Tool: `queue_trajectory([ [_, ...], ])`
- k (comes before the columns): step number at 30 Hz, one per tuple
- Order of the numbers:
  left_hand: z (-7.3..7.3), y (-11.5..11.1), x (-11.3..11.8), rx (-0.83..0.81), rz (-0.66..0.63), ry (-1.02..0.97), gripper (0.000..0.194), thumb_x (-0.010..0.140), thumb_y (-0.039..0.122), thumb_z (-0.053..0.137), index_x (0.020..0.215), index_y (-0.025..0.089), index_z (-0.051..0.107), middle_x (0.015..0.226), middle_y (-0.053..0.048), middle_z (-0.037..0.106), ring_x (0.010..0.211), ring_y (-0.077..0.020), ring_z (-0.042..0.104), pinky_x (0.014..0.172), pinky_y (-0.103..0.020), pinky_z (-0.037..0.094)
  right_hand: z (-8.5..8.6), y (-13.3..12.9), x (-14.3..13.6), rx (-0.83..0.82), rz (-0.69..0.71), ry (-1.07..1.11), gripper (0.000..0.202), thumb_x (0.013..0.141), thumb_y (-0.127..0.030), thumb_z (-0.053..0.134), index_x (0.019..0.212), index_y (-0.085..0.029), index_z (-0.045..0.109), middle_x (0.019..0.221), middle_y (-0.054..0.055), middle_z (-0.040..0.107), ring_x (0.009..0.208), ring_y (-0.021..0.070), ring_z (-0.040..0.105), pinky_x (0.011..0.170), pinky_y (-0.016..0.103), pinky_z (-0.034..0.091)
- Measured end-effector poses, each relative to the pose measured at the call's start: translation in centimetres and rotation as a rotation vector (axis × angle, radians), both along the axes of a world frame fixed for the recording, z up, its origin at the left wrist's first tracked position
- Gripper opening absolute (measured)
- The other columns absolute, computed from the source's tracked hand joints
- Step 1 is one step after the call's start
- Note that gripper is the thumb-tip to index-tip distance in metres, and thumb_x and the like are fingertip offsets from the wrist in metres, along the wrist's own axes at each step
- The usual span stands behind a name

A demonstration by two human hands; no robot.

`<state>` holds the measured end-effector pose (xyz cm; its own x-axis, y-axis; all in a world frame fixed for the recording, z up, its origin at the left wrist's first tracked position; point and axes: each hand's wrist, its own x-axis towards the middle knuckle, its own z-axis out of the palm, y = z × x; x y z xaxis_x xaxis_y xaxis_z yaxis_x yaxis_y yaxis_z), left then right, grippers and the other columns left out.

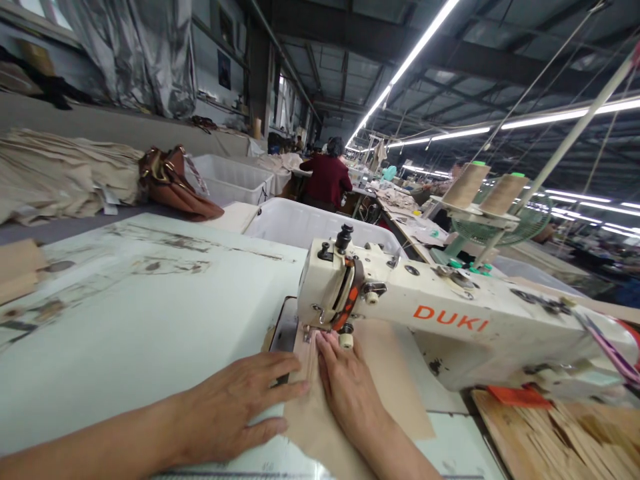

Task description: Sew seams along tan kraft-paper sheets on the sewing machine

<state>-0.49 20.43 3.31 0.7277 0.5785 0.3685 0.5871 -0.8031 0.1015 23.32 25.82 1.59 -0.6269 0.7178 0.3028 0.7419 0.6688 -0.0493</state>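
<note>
A beige fabric piece (pixel 400 387) lies under the head of a white sewing machine (pixel 390 287) and spreads out to the right of the needle. My left hand (pixel 245 400) rests with spread fingers, its fingertips on the fabric's left edge. Flat on the fabric, just in front of the presser foot (pixel 309 335), is my right hand (pixel 347 383), its fingers stretched toward the needle area. A folded seam line runs between the two hands to the foot. The needle tip itself is too small to make out.
Thread cones (pixel 467 185) stand behind the machine. A white plastic bin (pixel 320 223) sits beyond the table (pixel 215 313). Stacked fabric (pixel 65 173) and a brown leather bag (pixel 175 187) lie at left. A wooden board (pixel 505 427) is at lower right. A person (pixel 327 177) sits farther back.
</note>
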Motion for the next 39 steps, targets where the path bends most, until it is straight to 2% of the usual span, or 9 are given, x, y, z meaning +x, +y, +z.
queue_trajectory([
  [5,-0.4,1.4,-0.1,-0.027,0.015,0.016,0.051,0.093,0.03,0.059,0.141,0.024,0.047,0.14,-0.012,0.053,0.128,-0.029,0.051,0.106,-0.044,0.047,0.3,1.0,0.2,0.016,0.01,0.045,0.043,0.096,-0.009,0.045,0.138,-0.017,0.05,0.119,0.015,0.066,0.121,0.0277,0.057,0.112,0.059,0.032],
  [7,-0.4,1.8,-0.1,-0.032,0.024,0.032,0.051,0.093,0.031,0.058,0.142,0.025,0.046,0.143,-0.012,0.05,0.129,-0.0303,0.049,0.106,-0.047,0.046,1.1,0.5,0.2,0.002,0.014,0.042,0.045,0.094,-0.007,0.045,0.138,-0.015,0.05,0.121,0.016,0.065,0.12,0.029,0.057,0.11,0.059,0.034],
  [10,-0.3,2.0,0.0,-0.054,0.033,0.012,0.05,0.092,0.029,0.059,0.141,0.025,0.048,0.141,-0.011,0.052,0.128,-0.0305,0.05,0.106,-0.046,0.046,1.9,-0.9,0.3,-0.069,0.054,0.074,0.047,0.092,-0.004,0.044,0.136,-0.014,0.053,0.127,0.014,0.063,0.119,0.0263,0.058,0.109,0.05,0.042],
  [12,-0.2,1.9,0.1,-0.076,0.04,-0.003,0.049,0.091,0.027,0.059,0.139,0.024,0.049,0.135,-0.01,0.056,0.126,-0.0299,0.051,0.106,-0.045,0.046,1.9,-1.7,0.4,-0.102,0.107,0.12,0.044,0.091,-0.004,0.044,0.131,-0.016,0.058,0.128,0.01,0.062,0.119,0.0234,0.058,0.11,0.046,0.043],
  [15,0.2,1.8,0.4,-0.072,0.035,-0.042,0.049,0.09,0.025,0.059,0.139,0.022,0.049,0.129,-0.01,0.059,0.122,-0.0289,0.054,0.106,-0.044,0.045,1.3,-2.2,0.5,-0.11,0.152,0.151,0.044,0.088,-0.003,0.043,0.127,-0.014,0.061,0.13,0.009,0.062,0.122,0.0225,0.057,0.113,0.046,0.04],
  [21,0.9,2.5,0.6,-0.051,0.005,-0.04,0.047,0.09,0.025,0.06,0.136,0.019,0.053,0.129,-0.01,0.062,0.12,-0.0288,0.056,0.106,-0.043,0.045,1.1,-1.6,0.2,-0.115,0.123,0.169,0.045,0.089,-0.006,0.042,0.129,-0.014,0.061,0.132,0.009,0.06,0.124,0.0227,0.056,0.113,0.049,0.039],
  [27,0.0,3.4,0.2,-0.089,0.051,0.005,0.053,0.092,0.029,0.059,0.143,0.022,0.046,0.138,-0.008,0.056,0.128,-0.0282,0.051,0.111,-0.044,0.042,1.2,-1.2,0.2,-0.1,0.076,0.137,0.052,0.085,-0.003,0.043,0.134,-0.015,0.057,0.136,0.009,0.058,0.125,0.024,0.055,0.113,0.05,0.038],
  [31,-0.6,3.9,0.2,-0.11,0.07,0.005,0.053,0.092,0.028,0.059,0.143,0.019,0.046,0.14,-0.012,0.054,0.131,-0.03,0.048,0.112,-0.048,0.039,0.9,-0.9,0.4,-0.109,0.031,0.109,0.051,0.088,-0.006,0.043,0.136,-0.019,0.056,0.134,0.008,0.059,0.125,0.0243,0.055,0.115,0.052,0.033],
  [39,-0.4,4.3,0.2,-0.152,0.084,0.044,0.054,0.094,0.03,0.057,0.145,0.018,0.044,0.142,-0.013,0.051,0.134,-0.0308,0.042,0.114,-0.05,0.035,0.9,-0.8,0.4,-0.175,-0.009,0.092,0.057,0.086,-0.003,0.041,0.14,-0.019,0.052,0.134,0.009,0.059,0.128,0.0264,0.053,0.113,0.052,0.037],
])
